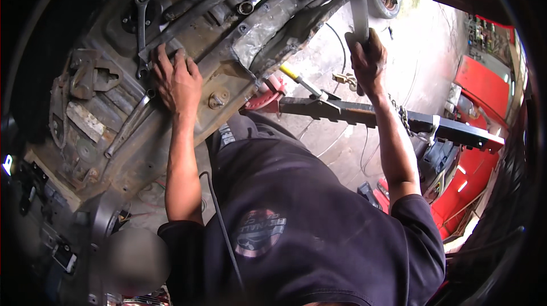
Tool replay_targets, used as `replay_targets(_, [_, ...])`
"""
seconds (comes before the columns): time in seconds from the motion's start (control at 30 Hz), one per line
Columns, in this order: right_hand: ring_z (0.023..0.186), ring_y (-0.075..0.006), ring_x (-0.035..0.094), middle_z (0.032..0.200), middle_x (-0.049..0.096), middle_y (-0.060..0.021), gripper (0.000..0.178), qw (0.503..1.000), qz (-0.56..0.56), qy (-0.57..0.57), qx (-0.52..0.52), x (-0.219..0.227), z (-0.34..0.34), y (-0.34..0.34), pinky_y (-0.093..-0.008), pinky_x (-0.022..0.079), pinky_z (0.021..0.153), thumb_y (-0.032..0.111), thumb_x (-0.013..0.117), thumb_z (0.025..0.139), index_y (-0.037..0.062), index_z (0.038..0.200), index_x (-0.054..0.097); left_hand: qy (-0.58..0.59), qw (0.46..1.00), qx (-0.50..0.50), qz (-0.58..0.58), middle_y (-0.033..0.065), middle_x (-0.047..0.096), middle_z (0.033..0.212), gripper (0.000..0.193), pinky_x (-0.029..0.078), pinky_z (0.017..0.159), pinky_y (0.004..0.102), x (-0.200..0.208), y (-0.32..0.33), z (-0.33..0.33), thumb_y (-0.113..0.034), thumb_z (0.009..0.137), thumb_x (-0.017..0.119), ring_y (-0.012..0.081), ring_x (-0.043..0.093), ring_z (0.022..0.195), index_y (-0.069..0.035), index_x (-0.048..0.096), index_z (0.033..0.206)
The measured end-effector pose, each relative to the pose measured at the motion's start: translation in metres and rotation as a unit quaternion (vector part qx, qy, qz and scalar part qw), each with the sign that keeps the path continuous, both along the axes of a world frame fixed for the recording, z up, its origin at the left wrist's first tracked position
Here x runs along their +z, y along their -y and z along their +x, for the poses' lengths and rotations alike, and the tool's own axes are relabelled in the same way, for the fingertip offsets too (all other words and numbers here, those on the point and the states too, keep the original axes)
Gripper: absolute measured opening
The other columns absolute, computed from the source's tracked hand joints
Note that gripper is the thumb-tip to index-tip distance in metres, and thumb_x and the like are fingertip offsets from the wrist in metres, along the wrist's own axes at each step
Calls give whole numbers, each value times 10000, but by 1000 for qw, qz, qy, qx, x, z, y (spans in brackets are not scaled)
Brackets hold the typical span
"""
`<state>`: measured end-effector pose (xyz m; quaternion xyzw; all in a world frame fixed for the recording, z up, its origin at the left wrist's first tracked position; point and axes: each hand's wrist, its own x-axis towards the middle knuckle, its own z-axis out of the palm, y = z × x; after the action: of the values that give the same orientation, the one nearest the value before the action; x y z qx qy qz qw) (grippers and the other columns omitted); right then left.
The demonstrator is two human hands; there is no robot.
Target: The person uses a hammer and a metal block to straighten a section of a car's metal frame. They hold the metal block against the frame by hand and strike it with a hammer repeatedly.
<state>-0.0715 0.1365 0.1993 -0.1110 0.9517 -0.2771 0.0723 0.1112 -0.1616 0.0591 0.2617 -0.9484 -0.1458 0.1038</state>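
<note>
My right hand (368, 61) is wrapped round a grey metal pipe (358, 7) that runs up past the top edge. My left hand (176, 81) lies on a rusty metal vehicle floor panel (213, 81), fingers stretched forward and slightly apart. Just beyond its fingers is a combination wrench (142, 24), its lower end close to my fingertips. A second wrench (130, 124) lies slantwise beside my left wrist. Farther up, a shiny long-handled ring-ended tool (245, 7) rests along a bent, torn metal edge (273, 38).
A dark steel beam (364, 113) with red ends crosses below my right hand. Near it are a yellow-ended bar (292, 72), a brass-coloured hook (345, 79) and a hanging chain (403, 115). Red panels (484, 87) stand at right; a wheel (384, 3) is beyond. Rusty brackets (85, 81) lie left.
</note>
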Motion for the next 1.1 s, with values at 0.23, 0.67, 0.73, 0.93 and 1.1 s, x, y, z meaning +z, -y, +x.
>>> replay_targets(0.23, [503, -99, 378, 545, 438, -23, 232, 984, 101, -37, 144, -135, -16, -130, -318, 340, 451, 175, 675, 877, 48, 796, 498, 0, 1000, 0, 12, 124, 469, 1379, 246, 473, 903, 479, 1, 0, -5, -194, 879, 628, 374, 507, 1173, -63, 674, 1082])
replay_targets(0.67, [551, -308, 579, 613, 564, -188, 308, 998, 62, 20, -12, -55, -3, -45, -434, 443, 539, 306, 645, 889, 14, 854, 552, 9, 1000, 11, 17, 120, 456, 1394, 257, 483, 898, 480, -1, 0, -1, -202, 883, 623, 373, 508, 1163, -71, 669, 1099])
replay_targets(0.73, [554, -323, 581, 622, 565, -198, 282, 996, 77, 39, -32, -87, -13, -69, -441, 445, 540, 282, 635, 891, 14, 857, 554, 7, 1000, 10, 23, 121, 457, 1392, 257, 482, 898, 478, 2, -1, -2, -201, 881, 624, 374, 509, 1160, -70, 669, 1098])
replay_targets(0.93, [515, -122, 331, 557, 350, -36, 354, 992, 18, -24, 121, -155, -26, -113, -346, 288, 462, 161, 710, 854, 58, 683, 417, 3, 1000, 8, 18, 120, 453, 1394, 252, 484, 901, 483, 1, 2, -7, -199, 886, 618, 372, 494, 1194, -74, 666, 1100])
replay_targets(1.1, [504, -165, 367, 542, 409, -56, 327, 996, 37, -45, 65, -132, -1, -104, -359, 316, 476, 207, 715, 865, 47, 707, 479, 14, 1000, 8, 8, 117, 439, 1405, 247, 493, 891, 494, 0, -1, -5, -200, 886, 619, 362, 474, 1236, -78, 662, 1096])
